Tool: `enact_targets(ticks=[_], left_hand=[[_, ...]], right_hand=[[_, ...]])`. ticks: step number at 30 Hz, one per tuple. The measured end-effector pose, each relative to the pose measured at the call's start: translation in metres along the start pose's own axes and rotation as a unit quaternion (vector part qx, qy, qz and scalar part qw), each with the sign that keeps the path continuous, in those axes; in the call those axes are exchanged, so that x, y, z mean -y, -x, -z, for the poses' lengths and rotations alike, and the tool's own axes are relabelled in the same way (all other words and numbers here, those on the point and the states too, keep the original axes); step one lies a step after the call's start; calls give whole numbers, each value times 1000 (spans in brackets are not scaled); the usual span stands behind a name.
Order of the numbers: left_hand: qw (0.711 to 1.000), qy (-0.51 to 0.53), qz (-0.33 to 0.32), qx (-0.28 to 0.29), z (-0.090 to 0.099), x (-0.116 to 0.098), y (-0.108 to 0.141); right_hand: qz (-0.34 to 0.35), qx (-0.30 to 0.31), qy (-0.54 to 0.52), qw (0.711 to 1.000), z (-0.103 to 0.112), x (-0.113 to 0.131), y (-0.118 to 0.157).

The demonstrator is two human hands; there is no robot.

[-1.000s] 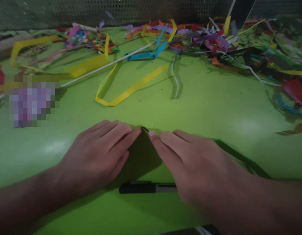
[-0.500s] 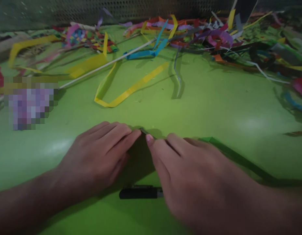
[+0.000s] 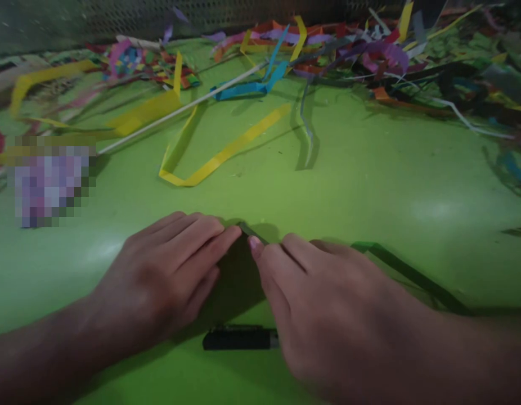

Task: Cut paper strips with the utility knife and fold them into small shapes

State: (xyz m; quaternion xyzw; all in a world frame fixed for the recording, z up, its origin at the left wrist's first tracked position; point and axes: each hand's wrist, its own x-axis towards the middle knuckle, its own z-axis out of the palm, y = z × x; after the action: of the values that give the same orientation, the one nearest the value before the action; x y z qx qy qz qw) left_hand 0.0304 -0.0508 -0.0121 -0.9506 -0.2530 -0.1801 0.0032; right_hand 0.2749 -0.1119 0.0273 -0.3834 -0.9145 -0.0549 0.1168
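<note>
At centre frame, a narrow dark strip (image 3: pixel 252 232) spans the left hand (image 3: pixel 163 264) and right hand (image 3: pixel 332 298), each grip pinched on it. A black pen (image 3: pixel 237 339) lies lower centre on the green table (image 3: pixel 362 191).

No text, label, brand, number or sign is showing readably. The pen (image 3: pixel 237 339) is displaying no legible lettering, the green strip (image 3: pixel 416 274) and the yellow strip (image 3: pixel 239 144) are bearing no readable print, and blocky blurring is covering the purple piece (image 3: pixel 52 185), hiding any marking there.
</note>
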Motion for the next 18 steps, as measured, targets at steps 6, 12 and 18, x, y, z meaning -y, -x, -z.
enact_targets(ticks=[6,12,18], left_hand=[[1000,4,23,5,1,1,3],[999,-37,-14,7,4,2,-4],[999,-16,24,23,3,3,2]], right_hand=[[11,-19,8,1000,-3,-2,0],[-13,-57,-2,998,-9,-1,-5],[-2,-51,9,999,-12,-3,-6]])
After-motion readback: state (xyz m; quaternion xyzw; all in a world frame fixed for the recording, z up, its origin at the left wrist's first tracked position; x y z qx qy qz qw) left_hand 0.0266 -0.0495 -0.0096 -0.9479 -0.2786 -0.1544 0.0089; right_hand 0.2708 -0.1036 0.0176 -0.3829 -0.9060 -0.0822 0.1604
